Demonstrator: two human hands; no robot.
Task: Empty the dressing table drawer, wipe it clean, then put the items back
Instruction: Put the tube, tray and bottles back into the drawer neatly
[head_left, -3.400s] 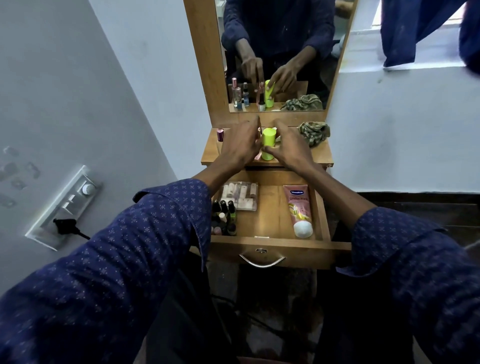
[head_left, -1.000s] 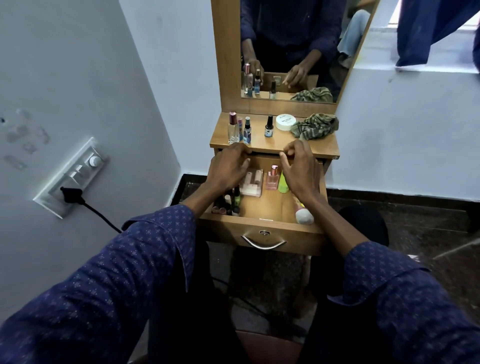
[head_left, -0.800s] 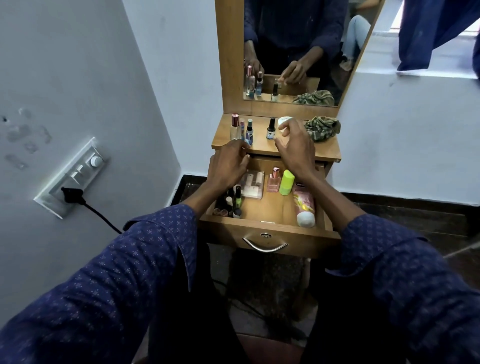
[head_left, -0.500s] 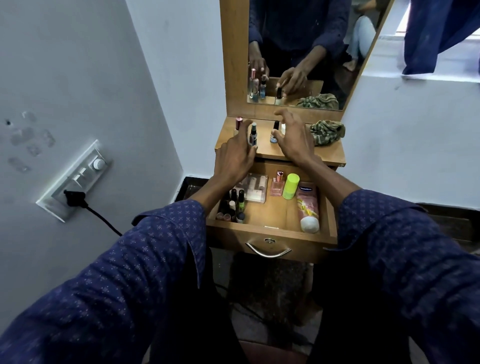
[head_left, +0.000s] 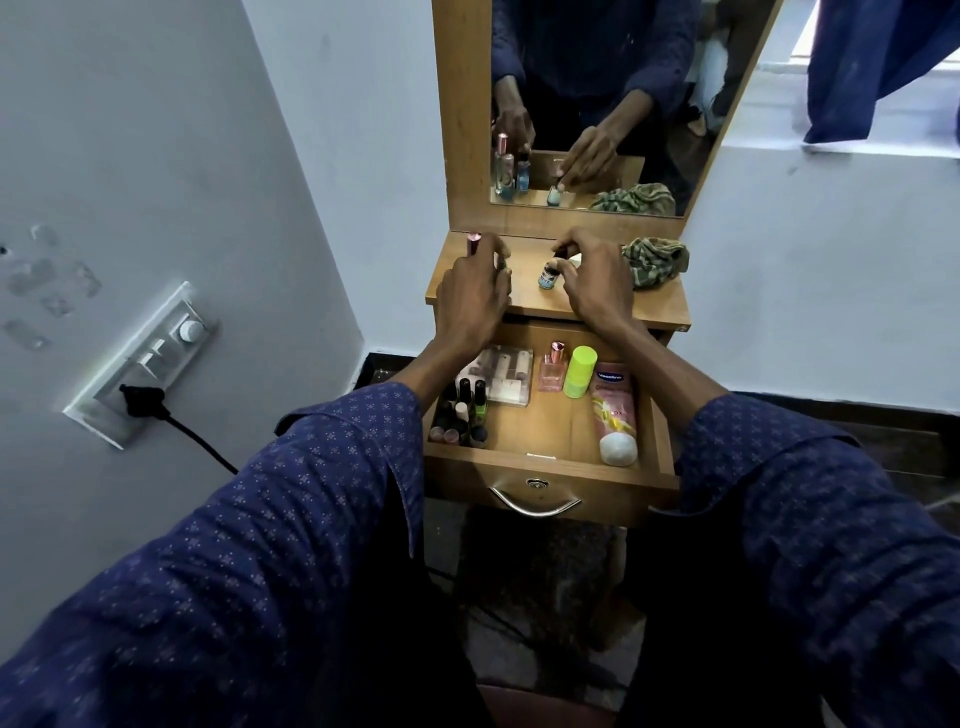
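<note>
Head cam view, looking down at a wooden dressing table w/ mirror. Your left hand (head_left: 475, 296) curls around small bottles at the left of the table top (head_left: 660, 306); a pink-capped bottle (head_left: 474, 243) pokes up behind your knuckles. Whether the grip is closed on them, can't tell; fingers hide it. Your right hand (head_left: 597, 283) pinches the dark cap of a small teal bottle (head_left: 549, 275), standing upright on the top. A crumpled green cloth (head_left: 655, 260) sits just beside that hand, at the right.

Below, the drawer (head_left: 550, 493) is pulled open toward you and partly refilled: nail polish cluster (head_left: 464, 415) front left, clear case (head_left: 501, 375) behind it, pink perfume (head_left: 552, 368) and lime-green tube (head_left: 580, 371) at the back, pink lotion tube (head_left: 614, 415) lying along the right side.

Looks like the put-back stage. Lift each bottle straight up, keep it upright, and set it in the bare centre of the drawer, clear of the polish cluster, so nothing topples.
</note>
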